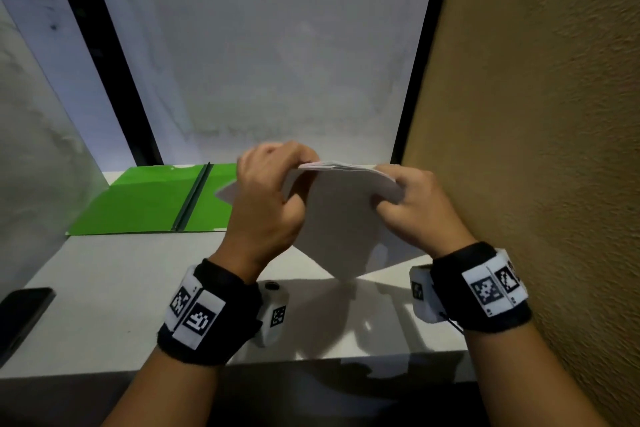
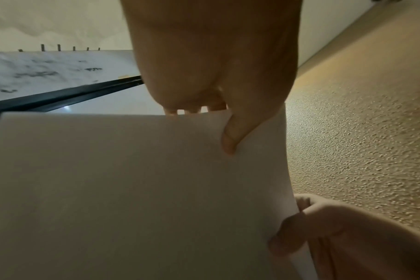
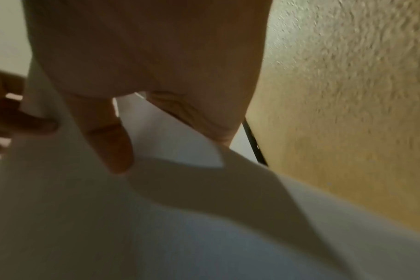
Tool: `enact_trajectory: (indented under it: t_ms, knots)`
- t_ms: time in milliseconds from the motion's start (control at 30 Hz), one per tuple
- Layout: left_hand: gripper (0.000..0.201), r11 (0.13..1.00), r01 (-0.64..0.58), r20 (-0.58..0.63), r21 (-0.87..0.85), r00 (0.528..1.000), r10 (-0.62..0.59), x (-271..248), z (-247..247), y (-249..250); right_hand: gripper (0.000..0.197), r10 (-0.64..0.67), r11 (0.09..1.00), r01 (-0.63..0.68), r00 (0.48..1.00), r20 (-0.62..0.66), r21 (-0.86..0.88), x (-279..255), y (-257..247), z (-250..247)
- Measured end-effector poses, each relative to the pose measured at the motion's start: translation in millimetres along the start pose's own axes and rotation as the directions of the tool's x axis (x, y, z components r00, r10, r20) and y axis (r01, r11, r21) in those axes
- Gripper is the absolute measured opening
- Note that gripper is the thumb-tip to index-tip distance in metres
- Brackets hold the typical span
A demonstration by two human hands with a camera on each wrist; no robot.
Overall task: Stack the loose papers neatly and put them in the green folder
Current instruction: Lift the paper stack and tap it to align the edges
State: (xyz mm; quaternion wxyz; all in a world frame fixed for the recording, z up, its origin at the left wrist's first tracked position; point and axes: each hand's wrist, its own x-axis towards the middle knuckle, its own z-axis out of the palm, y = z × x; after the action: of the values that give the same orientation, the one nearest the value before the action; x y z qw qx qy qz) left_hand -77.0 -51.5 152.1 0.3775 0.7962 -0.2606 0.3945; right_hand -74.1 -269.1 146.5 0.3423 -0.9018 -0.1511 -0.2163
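A stack of white papers (image 1: 341, 218) stands on end above the white table, one lower corner touching the surface. My left hand (image 1: 273, 184) pinches its upper left edge, thumb on the near face, fingers behind. My right hand (image 1: 405, 199) grips the upper right corner. The left wrist view shows the sheet's near face (image 2: 132, 189) with my thumb (image 2: 230, 138) pressed on it. In the right wrist view the papers (image 3: 180, 227) bend under my thumb (image 3: 115, 144). The green folder (image 1: 149, 201) lies open flat at the back left, partly hidden by my left hand.
A black phone (image 1: 20, 315) lies at the table's left front edge. A textured tan wall (image 1: 536, 149) closes in the right side. A white panel (image 1: 277, 62) with black frame strips stands behind the table (image 1: 121, 288).
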Motion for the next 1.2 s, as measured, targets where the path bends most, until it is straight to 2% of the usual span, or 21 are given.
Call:
enact_trajectory:
  t_ms: [33, 67, 133, 167, 200, 233, 267, 300, 333, 367, 433, 500, 533, 600, 667, 767, 900, 967, 1067, 1133, 1200]
  knots:
    - [0.028, 0.999, 0.007, -0.046, 0.036, 0.999, -0.006, 0.3, -0.1, -1.2, 0.017, -0.001, 0.998, 0.001, 1.0, -0.007, 0.06, 1.3, 2.4, 2.2]
    - [0.035, 0.997, 0.049, -0.112, 0.059, 0.993, -0.042, -0.3, 0.5, -5.0, 0.019, 0.025, 0.994, -0.022, 0.999, -0.032, 0.108, 0.5, 4.3, 4.7]
    - [0.076, 0.981, 0.187, -0.242, 0.046, 0.955, -0.171, -4.1, 2.3, -21.3, 0.013, 0.115, 0.972, -0.096, 0.991, -0.075, 0.217, -5.2, 11.8, 10.5]
    - [0.096, 0.962, 0.27, -0.264, -0.047, 0.925, -0.272, -6.1, 4.0, -29.6, 0.008, 0.17, 0.947, -0.137, 0.981, -0.089, 0.291, -8.5, 17.0, 13.0]
    - [0.107, 0.91, 0.361, -0.233, -0.202, 0.885, -0.403, -8.7, 7.7, -38.9, 0.006, 0.234, 0.909, -0.182, 0.967, -0.099, 0.374, -11.7, 21.8, 14.9]
    - [0.109, 0.808, 0.449, -0.137, -0.382, 0.837, -0.53, -11.0, 12.1, -47.7, 0.007, 0.29, 0.861, -0.211, 0.951, -0.106, 0.463, -14.1, 26.8, 17.2]
    - [0.102, 0.645, 0.533, 0.025, -0.548, 0.781, -0.624, -13.5, 16.4, -55.0, 0.01, 0.34, 0.816, -0.233, 0.933, -0.114, 0.528, -16.7, 29.9, 20.1]
    - [0.086, 0.462, 0.604, 0.2, -0.649, 0.722, -0.662, -15.7, 20.8, -61.4, 0.013, 0.377, 0.782, -0.243, 0.918, -0.126, 0.574, -19.1, 31.4, 23.2]
    - [0.068, 0.344, 0.654, 0.31, -0.674, 0.673, -0.672, -18.4, 26.0, -65.8, 0.015, 0.412, 0.758, -0.25, 0.9, -0.144, 0.603, -22.0, 31.8, 26.9]
    - [0.05, 0.329, 0.687, 0.34, -0.648, 0.647, -0.682, -22.4, 32.1, -67.9, 0.018, 0.444, 0.736, -0.254, 0.881, -0.164, 0.628, -24.8, 32.0, 31.7]
    - [0.034, 0.452, 0.688, 0.264, -0.568, 0.672, -0.692, -29.2, 42.3, -65.4, 0.021, 0.491, 0.717, -0.258, 0.846, -0.206, 0.648, -31.0, 31.2, 43.0]
    - [0.03, 0.582, 0.626, 0.146, -0.52, 0.736, -0.661, -35.0, 51.1, -57.6, 0.018, 0.533, 0.706, -0.273, 0.812, -0.238, 0.653, -38.1, 32.0, 57.0]
    - [0.029, 0.616, 0.596, 0.106, -0.515, 0.757, -0.645, -38.1, 55.1, -54.5, 0.017, 0.56, 0.693, -0.283, 0.791, -0.247, 0.664, -41.2, 32.9, 63.3]
    - [0.03, 0.633, 0.581, 0.076, -0.512, 0.764, -0.641, -46.0, 63.0, -52.6, 0.021, 0.615, 0.654, -0.304, 0.747, -0.253, 0.693, -46.3, 36.5, 72.8]
    - [0.034, 0.608, 0.62, 0.118, -0.496, 0.742, -0.66, -57.0, 68.8, -58.7, 0.024, 0.648, 0.622, -0.336, 0.727, -0.225, 0.707, -50.0, 43.4, 79.2]
    - [0.046, 0.57, 0.699, 0.18, -0.431, 0.686, -0.705, -71.6, 71.8, -68.1, 0.029, 0.662, 0.603, -0.393, 0.732, -0.16, 0.694, -54.2, 51.2, 85.5]
    - [0.057, 0.574, 0.693, 0.15, -0.436, 0.684, -0.714, -73.5, 71.4, -67.6, 0.029, 0.643, 0.62, -0.348, 0.739, -0.201, 0.703, -54.2, 48.5, 85.4]
    - [0.065, 0.541, 0.717, 0.152, -0.44, 0.653, -0.742, -74.6, 72.0, -66.8, 0.031, 0.635, 0.613, -0.325, 0.744, -0.205, 0.72, -55.4, 49.3, 84.7]
    - [0.052, 0.448, 0.762, 0.24, -0.468, 0.597, -0.766, -82.7, 73.5, -70.7, 0.033, 0.661, 0.565, -0.366, 0.737, -0.141, 0.74, -59.1, 56.1, 86.3]
    - [0.069, 0.397, 0.798, 0.279, -0.453, 0.55, -0.787, -87.8, 76.5, -74.0, 0.03, 0.676, 0.527, -0.4, 0.732, -0.085, 0.75, -60.8, 60.7, 87.8]
    - [0.088, 0.384, 0.806, 0.307, -0.45, 0.544, -0.781, -90.5, 80.0, -80.4, 0.027, 0.673, 0.523, -0.411, 0.736, -0.066, 0.746, -60.4, 63.8, 87.3]
